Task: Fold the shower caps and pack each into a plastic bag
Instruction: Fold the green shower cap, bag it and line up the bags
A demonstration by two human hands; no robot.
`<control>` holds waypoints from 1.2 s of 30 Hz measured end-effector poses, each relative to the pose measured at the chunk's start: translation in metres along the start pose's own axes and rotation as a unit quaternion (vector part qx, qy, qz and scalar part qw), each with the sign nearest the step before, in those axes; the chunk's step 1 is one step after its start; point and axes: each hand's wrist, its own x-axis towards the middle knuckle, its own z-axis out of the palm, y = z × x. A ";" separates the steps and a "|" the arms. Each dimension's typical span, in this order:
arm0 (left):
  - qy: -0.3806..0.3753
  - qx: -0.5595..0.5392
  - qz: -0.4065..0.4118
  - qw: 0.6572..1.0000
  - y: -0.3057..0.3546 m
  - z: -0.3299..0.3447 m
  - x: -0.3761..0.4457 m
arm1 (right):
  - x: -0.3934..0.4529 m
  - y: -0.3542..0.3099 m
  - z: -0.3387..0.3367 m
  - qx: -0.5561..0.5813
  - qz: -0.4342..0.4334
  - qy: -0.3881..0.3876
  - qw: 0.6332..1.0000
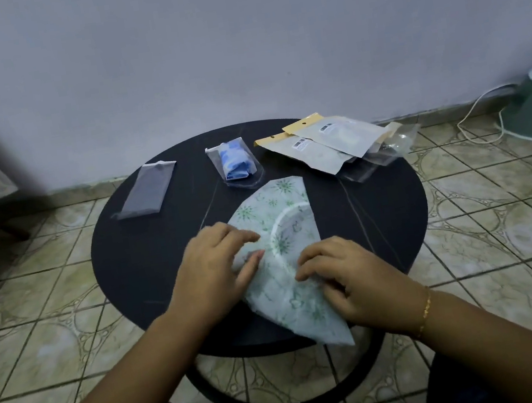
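So the shower cap (285, 233) you're working on is white-ish with a green starburst and leaf print, thin and a bit see-through, and it's lying flat as a long wedge shape on the near-right part of the round black table (134, 255). The wide end points toward the wall and the narrow tip hangs just past the near table edge. You can see a pale curved band showing through the middle, looks like the elastic hem.

Your left hand (214, 271) is lying on the cap's left edge with the fingers mostly straight and pointing right, pressing it down, not gripping. Your right hand (341, 276) sits on the cap's right side with the fingers bent and the tips pushing into the fabric; can't really tell if it's pinching a fold or just pressing.

Farther back there's a blue cap already packed in a clear bag (234, 163), an empty clear bag (147, 193) to its left, and a pile of packets (335, 146) at the right, overlapping each other.
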 end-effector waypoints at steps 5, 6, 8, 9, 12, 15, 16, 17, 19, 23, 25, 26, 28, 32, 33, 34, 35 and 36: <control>-0.108 -0.222 -0.015 0.969 0.020 -0.016 -0.019 | -0.017 0.004 -0.006 0.047 -0.009 0.042 0.998; -0.132 -0.209 -0.001 0.969 0.021 -0.017 -0.023 | -0.020 0.003 -0.007 0.048 -0.014 0.038 0.998; -0.164 -0.188 0.041 0.968 0.019 -0.020 -0.026 | -0.026 0.002 -0.009 0.045 -0.019 0.025 0.999; -0.174 -0.181 0.055 0.966 0.018 -0.023 -0.027 | -0.029 0.001 -0.010 0.043 -0.013 0.016 0.999; -0.194 -0.142 0.070 0.968 0.019 -0.026 -0.033 | -0.041 0.000 -0.014 0.036 0.004 -0.020 0.999; -0.200 -0.107 0.091 0.970 0.023 -0.026 -0.039 | -0.048 -0.001 -0.013 -0.043 -0.034 -0.039 0.998; -0.198 -0.096 0.101 0.970 0.024 -0.026 -0.039 | -0.049 -0.001 -0.012 -0.079 -0.053 -0.027 0.995; -0.192 -0.086 0.111 0.971 0.025 -0.025 -0.040 | -0.048 -0.002 -0.010 -0.102 -0.069 -0.010 0.992; -0.180 -0.073 0.122 0.973 0.027 -0.023 -0.040 | -0.046 -0.004 -0.006 -0.091 -0.073 0.026 0.993; -0.153 -0.054 0.114 0.980 0.028 -0.015 -0.039 | -0.038 -0.011 -0.006 0.021 0.056 0.058 0.997; -0.133 -0.070 0.056 0.987 0.029 -0.011 -0.039 | -0.033 -0.014 -0.006 0.066 0.136 0.056 0.987; -0.128 -0.095 0.004 0.987 0.030 -0.010 -0.038 | -0.030 -0.015 -0.005 0.087 0.169 0.058 0.980; -0.124 -0.161 -0.094 0.975 0.031 -0.010 -0.037 | -0.025 -0.014 -0.002 0.125 0.220 0.074 0.965; -0.130 -0.226 -0.175 0.950 0.032 -0.008 -0.029 | -0.014 -0.013 -0.001 0.168 0.273 0.114 0.940; -0.132 -0.235 -0.184 0.945 0.032 -0.007 -0.027 | -0.012 -0.014 -0.001 0.175 0.286 0.123 0.934; -0.133 -0.243 -0.193 0.941 0.031 -0.007 -0.026 | -0.009 -0.014 -0.001 0.179 0.300 0.129 0.928; -0.134 -0.247 -0.201 0.938 0.031 -0.006 -0.024 | -0.006 -0.013 -0.001 0.176 0.315 0.130 0.924; -0.137 -0.246 -0.205 0.937 0.030 -0.005 -0.023 | -0.003 -0.013 -0.001 0.169 0.327 0.129 0.921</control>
